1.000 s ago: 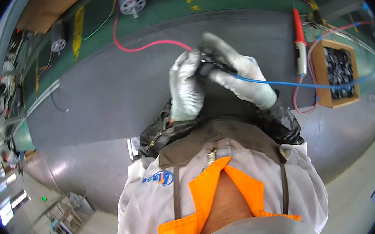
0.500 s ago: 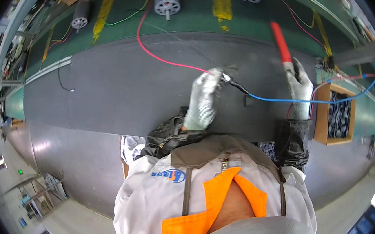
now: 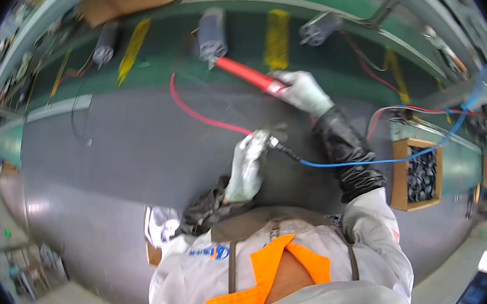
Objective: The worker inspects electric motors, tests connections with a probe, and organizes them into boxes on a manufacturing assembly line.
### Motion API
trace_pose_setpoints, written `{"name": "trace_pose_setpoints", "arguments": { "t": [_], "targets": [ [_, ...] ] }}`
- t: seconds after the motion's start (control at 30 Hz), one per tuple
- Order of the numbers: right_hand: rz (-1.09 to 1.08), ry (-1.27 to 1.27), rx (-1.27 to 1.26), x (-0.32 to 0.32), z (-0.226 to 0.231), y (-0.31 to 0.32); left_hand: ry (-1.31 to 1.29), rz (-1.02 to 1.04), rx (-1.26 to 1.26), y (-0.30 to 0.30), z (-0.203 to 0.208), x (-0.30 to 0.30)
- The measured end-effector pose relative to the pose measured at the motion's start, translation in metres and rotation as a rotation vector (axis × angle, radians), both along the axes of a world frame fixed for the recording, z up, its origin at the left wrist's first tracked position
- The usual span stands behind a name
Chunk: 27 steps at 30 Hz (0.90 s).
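Probe [image 3: 245, 74], red-handled and slim, apparently touches grey motor [image 3: 211, 31].

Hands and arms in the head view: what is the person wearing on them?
Both hands wear pale grey-white work gloves: left hand, right hand. Shiny, wrinkled black sleeve covers run over the forearms. Above them come the sleeves of a white work jacket with an orange collar.

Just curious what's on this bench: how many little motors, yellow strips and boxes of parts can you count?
Cylindrical motors: 3
Yellow strips: 2
Wooden boxes of dark parts: 1
Total: 6
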State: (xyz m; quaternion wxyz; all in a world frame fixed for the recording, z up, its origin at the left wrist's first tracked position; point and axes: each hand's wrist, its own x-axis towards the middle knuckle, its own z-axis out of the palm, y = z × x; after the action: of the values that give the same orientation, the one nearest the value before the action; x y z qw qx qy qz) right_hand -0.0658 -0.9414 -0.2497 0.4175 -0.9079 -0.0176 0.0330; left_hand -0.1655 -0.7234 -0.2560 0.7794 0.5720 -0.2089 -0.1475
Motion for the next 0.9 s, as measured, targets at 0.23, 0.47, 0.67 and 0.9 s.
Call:
{"name": "trace_pose_setpoints", "arguments": {
  "t": [0.23,0.47,0.67,0.9],
  "targets": [
    [-0.272,-0.268,-0.150,-0.089,-0.019,-0.055,0.347,0.036,-0.057,-0.003,-0.015,-0.002],
    [-0.775,-0.076,-0.725,-0.238,-0.044,-0.152,0.396,0.053,-0.184,-0.009,-0.024,-0.001],
    [-0.007,0.216,0.783,-0.215,0.046,-0.020,-0.079,0.093,0.137,-0.005,-0.036,-0.002],
    [-0.329,-0.367,0.864,-0.181,0.082,-0.022,-0.253,1.008,1.298,0.182,-0.025,0.054]
  ]
}}
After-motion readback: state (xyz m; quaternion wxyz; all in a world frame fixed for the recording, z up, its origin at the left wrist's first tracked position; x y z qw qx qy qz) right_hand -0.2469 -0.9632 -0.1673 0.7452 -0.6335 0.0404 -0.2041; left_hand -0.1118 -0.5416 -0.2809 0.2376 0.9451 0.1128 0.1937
